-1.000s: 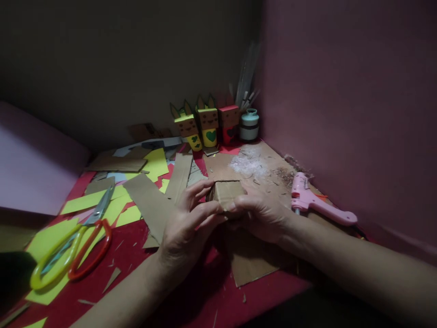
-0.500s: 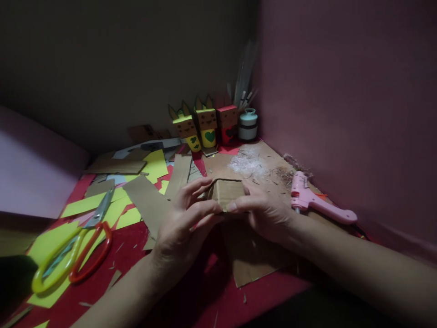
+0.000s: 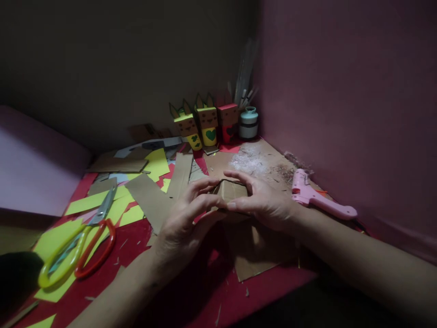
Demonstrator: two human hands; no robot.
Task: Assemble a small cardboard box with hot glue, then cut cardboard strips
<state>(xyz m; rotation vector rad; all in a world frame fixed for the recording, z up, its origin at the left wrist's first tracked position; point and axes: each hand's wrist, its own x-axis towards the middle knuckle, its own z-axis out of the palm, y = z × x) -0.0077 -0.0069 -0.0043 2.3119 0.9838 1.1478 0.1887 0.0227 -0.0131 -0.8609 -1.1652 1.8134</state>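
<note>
Between my two hands is a small cardboard box [image 3: 232,190], held above the table. My left hand [image 3: 191,212] grips its left side, fingers along the edge and thumb underneath. On the right side, my right hand [image 3: 262,200] holds it with the thumb on the near face and the fingers around the far side. The box's underside is mostly hidden. Below it lies a flat cardboard sheet [image 3: 256,259] on the red tabletop [image 3: 191,300].
Scissors [image 3: 95,228] with yellow and red handles lie left on yellow paper [image 3: 56,239] and cardboard scraps [image 3: 148,198]. A pink glue gun [image 3: 317,198] rests at right by the wall. Several animal-faced cardboard figures [image 3: 208,120] and a light-blue jar [image 3: 249,123] stand at the back.
My right fingers have lifted and shifted along the far side of the box. The box has tilted slightly, showing more of its near side. The view has moved a little.
</note>
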